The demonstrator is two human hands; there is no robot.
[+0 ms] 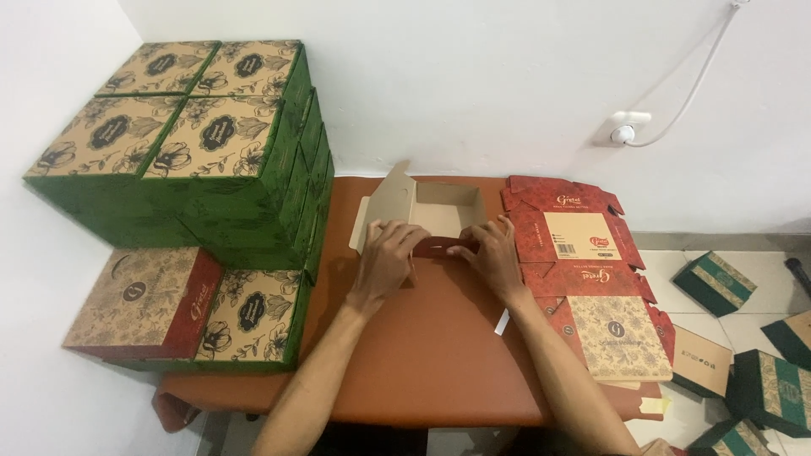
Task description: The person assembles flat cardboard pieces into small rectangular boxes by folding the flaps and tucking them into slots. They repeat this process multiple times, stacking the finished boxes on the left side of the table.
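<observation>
Hands — left hand [384,253] and right hand [492,253] — both pinch the red front flap of a half-folded box [439,221] mid-desk [422,355]; lid's open, flat red blanks [583,270] waiting, finished green boxes [194,143] stacked left.

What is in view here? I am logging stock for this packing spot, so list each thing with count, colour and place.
half-folded box: 1, red outside, plain brown inside, table middle, under both hands
flat blanks: a pile, red and tan, table's right side
green boxes: a stack, count unclear, floral tan tops, far left
red box: 1, tan top, lower left beside the stack
floor boxes: about five, green and tan, on the tiles at right
table: 1, orange-brown
wall socket: 1, white, with a cable, on the wall
left hand: on the box's front flap
right hand: on the same flap
</observation>
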